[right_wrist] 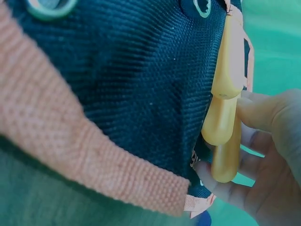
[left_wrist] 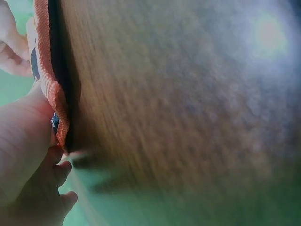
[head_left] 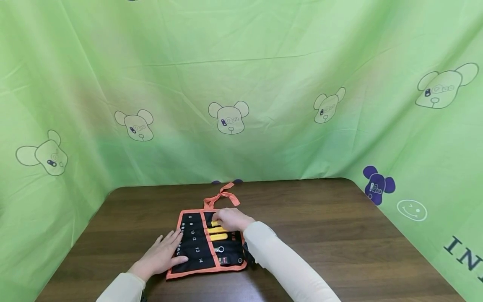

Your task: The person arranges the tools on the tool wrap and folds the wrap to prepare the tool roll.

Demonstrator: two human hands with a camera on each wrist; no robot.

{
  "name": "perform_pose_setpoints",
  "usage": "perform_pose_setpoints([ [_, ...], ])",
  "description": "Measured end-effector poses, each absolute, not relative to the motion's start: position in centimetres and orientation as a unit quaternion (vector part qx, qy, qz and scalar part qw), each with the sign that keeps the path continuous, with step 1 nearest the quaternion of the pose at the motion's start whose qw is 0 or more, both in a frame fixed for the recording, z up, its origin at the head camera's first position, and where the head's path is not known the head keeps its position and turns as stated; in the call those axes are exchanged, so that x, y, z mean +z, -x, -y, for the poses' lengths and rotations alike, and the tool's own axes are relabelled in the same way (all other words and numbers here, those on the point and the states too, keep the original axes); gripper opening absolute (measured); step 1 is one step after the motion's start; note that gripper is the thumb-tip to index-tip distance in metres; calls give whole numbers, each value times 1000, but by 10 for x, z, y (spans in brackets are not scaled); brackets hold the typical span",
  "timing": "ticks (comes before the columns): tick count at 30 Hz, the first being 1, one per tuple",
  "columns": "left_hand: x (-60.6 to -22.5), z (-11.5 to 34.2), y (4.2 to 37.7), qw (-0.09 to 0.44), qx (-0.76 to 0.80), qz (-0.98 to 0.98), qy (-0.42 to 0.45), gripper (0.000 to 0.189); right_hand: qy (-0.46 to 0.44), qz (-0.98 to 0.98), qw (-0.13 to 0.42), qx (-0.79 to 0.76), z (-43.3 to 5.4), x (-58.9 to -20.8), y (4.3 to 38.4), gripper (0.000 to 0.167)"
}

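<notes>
Left hand (head_left: 162,255) lies flat, fingers straight, on the woven black, orange-edged tool roll (head_left: 198,251) mid-worktop (head_left: 339,235); right hand (head_left: 231,219) pinches a smooth yellow handle (right_wrist: 225,146) at its far edge

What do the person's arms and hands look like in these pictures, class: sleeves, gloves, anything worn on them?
Both arms wear plain cream long sleeves that end at the wrist. The left hand and right hand are bare: no gloves, and no rings or markings show. A dark strap edge peeks out by the right sleeve.
</notes>
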State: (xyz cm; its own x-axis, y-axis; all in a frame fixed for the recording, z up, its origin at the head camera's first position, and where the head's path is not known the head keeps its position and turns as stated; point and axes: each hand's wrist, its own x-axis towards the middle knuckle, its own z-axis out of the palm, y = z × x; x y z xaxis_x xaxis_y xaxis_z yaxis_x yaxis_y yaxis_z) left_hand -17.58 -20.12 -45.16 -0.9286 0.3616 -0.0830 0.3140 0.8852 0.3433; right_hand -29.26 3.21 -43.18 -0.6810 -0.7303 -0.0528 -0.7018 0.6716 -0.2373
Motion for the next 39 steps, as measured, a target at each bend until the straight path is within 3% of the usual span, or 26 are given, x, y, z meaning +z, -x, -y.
perform_pose_setpoints([
  [17, -453, 203, 178, 68, 161, -969, -175, 76, 381, -910, 21, -162, -24, -432, 290, 16],
  [28, -453, 201, 176, 57, 159, -969, -181, 75, 347, -899, 97, -250, -41, -436, 296, 16],
  [39, -454, 200, 176, 54, 158, -969, -182, 74, 335, -891, 98, -291, -62, -439, 300, 7],
])
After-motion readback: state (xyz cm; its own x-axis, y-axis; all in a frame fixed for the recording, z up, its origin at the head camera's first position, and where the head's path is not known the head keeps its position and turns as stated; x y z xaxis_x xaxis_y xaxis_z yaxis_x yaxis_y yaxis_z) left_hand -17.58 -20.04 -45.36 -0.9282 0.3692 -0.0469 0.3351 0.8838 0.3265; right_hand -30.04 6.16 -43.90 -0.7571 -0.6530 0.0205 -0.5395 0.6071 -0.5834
